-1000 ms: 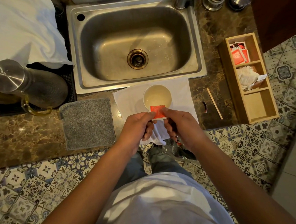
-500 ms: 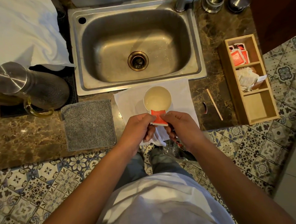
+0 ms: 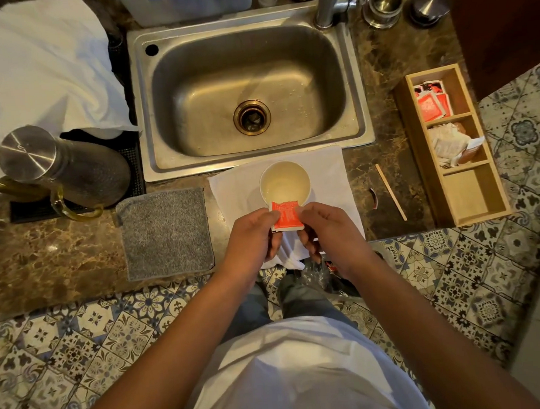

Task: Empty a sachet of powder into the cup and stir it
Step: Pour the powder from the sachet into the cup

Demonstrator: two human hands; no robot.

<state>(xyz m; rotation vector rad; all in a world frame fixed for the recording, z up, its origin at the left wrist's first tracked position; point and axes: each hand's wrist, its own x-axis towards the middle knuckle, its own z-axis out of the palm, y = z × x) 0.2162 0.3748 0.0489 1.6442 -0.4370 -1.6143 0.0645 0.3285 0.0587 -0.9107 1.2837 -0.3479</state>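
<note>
A white cup (image 3: 284,179) holding pale liquid stands on a white napkin (image 3: 327,175) in front of the sink. A small red sachet (image 3: 286,216) is held over the cup's near rim, its top edge above the liquid. My left hand (image 3: 253,237) pinches its left side and my right hand (image 3: 327,232) pinches its right side. No powder is visible falling. A thin wooden stir stick (image 3: 391,192) lies on the counter right of the napkin.
A steel sink (image 3: 249,91) lies behind the cup. A grey cloth (image 3: 166,232) sits left of the napkin, with a metal kettle (image 3: 61,168) further left. A wooden organiser box (image 3: 451,144) with red sachets stands at the right. A torn scrap (image 3: 374,198) lies beside the stick.
The sachet has been tipped and stood more upright over the cup's near rim; both hands stay on it and have barely shifted.
</note>
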